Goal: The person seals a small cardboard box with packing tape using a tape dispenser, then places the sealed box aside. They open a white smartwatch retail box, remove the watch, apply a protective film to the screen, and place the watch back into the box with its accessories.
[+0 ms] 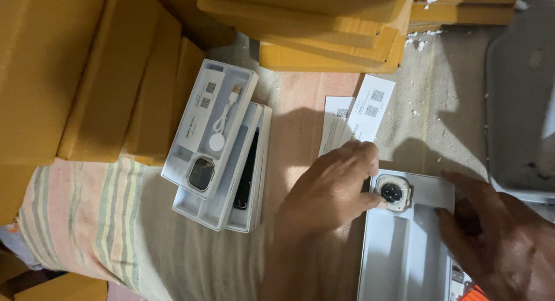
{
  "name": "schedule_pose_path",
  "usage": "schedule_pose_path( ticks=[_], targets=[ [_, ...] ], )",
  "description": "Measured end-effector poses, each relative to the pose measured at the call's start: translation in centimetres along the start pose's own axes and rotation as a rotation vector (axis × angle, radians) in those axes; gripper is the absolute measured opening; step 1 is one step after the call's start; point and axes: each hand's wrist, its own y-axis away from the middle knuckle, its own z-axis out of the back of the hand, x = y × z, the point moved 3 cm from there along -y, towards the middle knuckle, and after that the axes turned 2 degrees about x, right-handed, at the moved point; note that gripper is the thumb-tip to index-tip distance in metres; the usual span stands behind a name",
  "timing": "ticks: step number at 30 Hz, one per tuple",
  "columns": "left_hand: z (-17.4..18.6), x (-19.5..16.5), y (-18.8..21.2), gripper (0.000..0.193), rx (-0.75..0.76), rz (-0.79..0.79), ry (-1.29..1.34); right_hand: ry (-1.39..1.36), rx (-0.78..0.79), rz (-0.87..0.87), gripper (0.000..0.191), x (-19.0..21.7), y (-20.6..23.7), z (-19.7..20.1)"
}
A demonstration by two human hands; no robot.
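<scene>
Here the left hand (329, 191) pinches the watch body (393, 192), right hand (497, 237) spread open on the tray (404, 260).

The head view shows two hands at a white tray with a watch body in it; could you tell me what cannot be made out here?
- Watch body: face-down, so its screen is hidden; the left hand covers its left edge.
- White tray: cut off by the bottom edge; the right hand covers its right side.
- Orange thing: mostly out of frame.
- Paper cards: print too small.
- Lower stacked tray: mostly hidden under the upper tray.
</scene>
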Motion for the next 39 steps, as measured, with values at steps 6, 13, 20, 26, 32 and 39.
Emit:
schedule_pose_path(
  ticks=[6,13,20,26,32,39],
  targets=[
    [-0.5,0.3,0.0,0.048,-0.121,-0.095,0.015,0.048,0.031,0.021,0.067,0.4,-0.7,-0.4],
    [-1.1,0.6,-0.1,0.046,-0.126,-0.093,-0.112,0.112,0.025,-0.034,0.066,0.8,0.2,0.6],
    [-1.5,0.8,-0.1,0.048,-0.231,-0.222,-0.052,-0.060,-0.207,0.180,0.058,0.9,0.0,0.4],
    [0.0,-0.7,-2.5,0.049,0.139,0.346,-0.232,-0.074,-0.396,0.408,0.066,2.5,1.9,1.9],
    [0.9,-6.6,-0.4,0.035,-0.133,0.231,0.044,-0.262,-0.744,0.617,0.033,-2.7,15.2,3.6],
    [-10.4,-15.2,-3.1,0.031,0.047,0.181,0.734,-0.601,-0.889,-0.296,0.033,-16.1,18.4,11.0]
  ],
)
